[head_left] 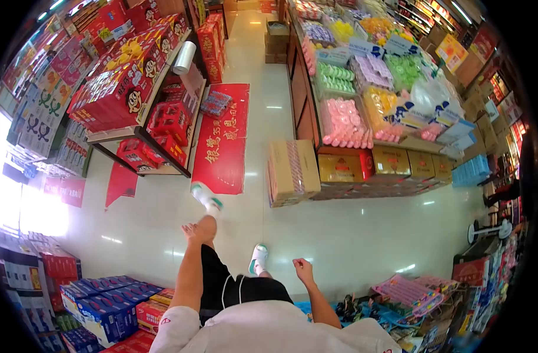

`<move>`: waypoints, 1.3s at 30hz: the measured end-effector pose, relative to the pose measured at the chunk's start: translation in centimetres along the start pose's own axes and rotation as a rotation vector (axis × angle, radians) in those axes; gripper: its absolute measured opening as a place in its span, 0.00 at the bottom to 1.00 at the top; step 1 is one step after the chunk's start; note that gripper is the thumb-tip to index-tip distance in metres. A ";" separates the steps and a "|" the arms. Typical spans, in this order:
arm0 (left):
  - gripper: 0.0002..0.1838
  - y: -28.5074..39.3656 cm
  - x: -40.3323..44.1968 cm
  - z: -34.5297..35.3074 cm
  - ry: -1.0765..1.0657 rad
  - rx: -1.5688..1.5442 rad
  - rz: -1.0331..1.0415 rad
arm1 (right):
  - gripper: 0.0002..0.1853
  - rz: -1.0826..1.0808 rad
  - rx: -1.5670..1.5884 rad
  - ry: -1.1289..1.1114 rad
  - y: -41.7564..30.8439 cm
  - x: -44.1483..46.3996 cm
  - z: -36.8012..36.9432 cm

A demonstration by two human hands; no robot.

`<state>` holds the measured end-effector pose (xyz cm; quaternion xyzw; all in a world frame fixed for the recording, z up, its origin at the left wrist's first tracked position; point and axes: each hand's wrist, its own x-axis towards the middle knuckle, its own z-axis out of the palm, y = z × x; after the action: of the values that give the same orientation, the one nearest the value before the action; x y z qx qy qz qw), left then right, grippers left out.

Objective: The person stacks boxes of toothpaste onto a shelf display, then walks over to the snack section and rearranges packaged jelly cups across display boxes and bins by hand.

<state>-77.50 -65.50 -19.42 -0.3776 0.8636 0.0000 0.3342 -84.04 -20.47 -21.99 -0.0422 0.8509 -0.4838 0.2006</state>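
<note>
My left hand [191, 230] hangs in front of my raised left leg, fingers apart and with nothing in it. My right hand [303, 269] swings out over the pale floor, its fingers loosely curled and no object showing in them. Neither hand touches any goods. Ahead of the left foot lies a red floor mat [222, 141] with gold lettering. Closest in front of my right hand is a taped cardboard carton [292, 172] on the floor, beside a display of wrapped sweets.
A shelf rack with red snack boxes [113, 105] stands ahead left. Trays of pink sweets [343, 120] top the counter on the right, above gold boxes [340, 169]. Blue cartons [113, 306] are stacked near me on the left. Pink packages [407, 294] lie at the right.
</note>
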 end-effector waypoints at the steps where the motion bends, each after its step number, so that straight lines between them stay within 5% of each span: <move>1: 0.53 -0.4 0.9 -1.6 0.001 -0.010 -0.005 | 0.12 0.027 -0.006 -0.019 0.2 0.4 0.1; 3: 0.58 -0.9 3.0 -4.6 -0.298 0.007 -0.065 | 0.12 0.058 -0.021 -0.040 0.4 0.8 0.1; 7: 0.51 -1.6 7.7 -9.1 -0.464 -0.207 0.022 | 0.14 0.072 -0.036 -0.060 0.6 0.9 0.1; 12: 0.43 1.9 8.2 -9.8 -0.629 -1.423 0.454 | 0.14 0.087 0.012 -0.118 -1.6 3.1 1.5; 13: 0.41 4.4 7.0 -9.4 -0.569 -1.532 0.531 | 0.14 0.078 0.011 -0.127 -2.3 3.9 1.7; 16: 0.37 10.9 6.6 -7.8 -0.039 -1.163 0.608 | 0.12 0.041 0.046 -0.183 -6.1 7.6 3.9; 18: 0.35 12.7 3.1 -9.2 -0.319 -1.583 0.522 | 0.12 -0.016 0.077 -0.173 -8.6 10.5 5.6; 23: 0.33 12.1 5.2 -14.1 -0.325 -1.726 0.596 | 0.15 -0.138 0.210 -0.159 -19.1 19.1 8.6; 25: 0.31 10.3 9.0 -16.4 -0.070 -1.544 0.836 | 0.18 -0.143 0.283 -0.160 -22.6 21.4 10.7; 27: 0.29 7.3 12.6 -19.7 -0.092 -1.469 0.765 | 0.24 -0.240 0.407 -0.192 -26.0 23.7 13.1; 31: 0.28 0.9 15.2 -29.3 0.165 -1.790 0.699 | 0.29 -0.244 0.521 -0.361 -37.1 27.3 16.9; 37: 0.29 -2.1 20.2 -31.5 0.287 -1.989 0.655 | 0.30 -0.255 0.609 -0.446 -45.4 31.0 22.1; 39: 0.28 -2.5 20.8 -32.9 0.314 -1.829 0.664 | 0.31 -0.240 0.665 -0.434 -47.1 32.3 23.7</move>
<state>-105.01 -89.16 -5.23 -0.2248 0.6275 0.7116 -0.2221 -110.28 -73.03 -2.84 -0.1751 0.5751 -0.7322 0.3202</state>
